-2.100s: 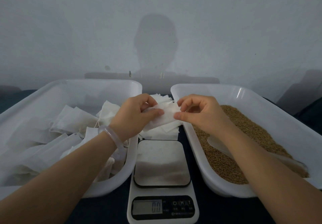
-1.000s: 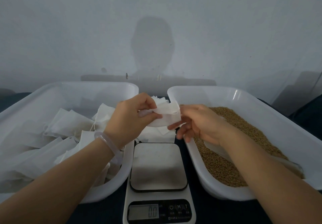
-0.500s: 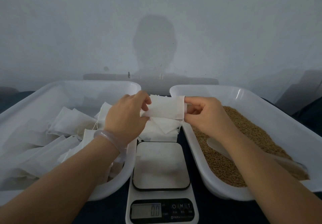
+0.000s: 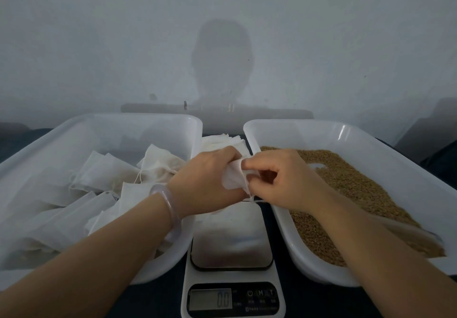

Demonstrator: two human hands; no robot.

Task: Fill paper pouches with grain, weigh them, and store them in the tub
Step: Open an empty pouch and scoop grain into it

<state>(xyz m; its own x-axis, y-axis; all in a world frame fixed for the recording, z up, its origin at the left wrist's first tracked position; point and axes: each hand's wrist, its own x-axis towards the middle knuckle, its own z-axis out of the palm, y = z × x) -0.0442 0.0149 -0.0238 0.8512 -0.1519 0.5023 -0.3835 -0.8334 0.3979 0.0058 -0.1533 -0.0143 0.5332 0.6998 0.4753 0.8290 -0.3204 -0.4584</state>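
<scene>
Your left hand [image 4: 207, 181] and right hand [image 4: 284, 179] meet over one white paper pouch [image 4: 232, 179]. Your left fingers curl round its left side, while your right thumb and fingertips pinch its top right edge. Straight below your fingers sits the scale [image 4: 232, 241], reading 0.0. Just beyond your fingertips lies a stack of flat pouches [image 4: 222, 142]. The grain [image 4: 346, 181] fills the right tub [image 4: 346, 129] beside your right knuckles, and the left tub [image 4: 195, 124], past your left knuckles, holds tied pouches [image 4: 106, 171].
</scene>
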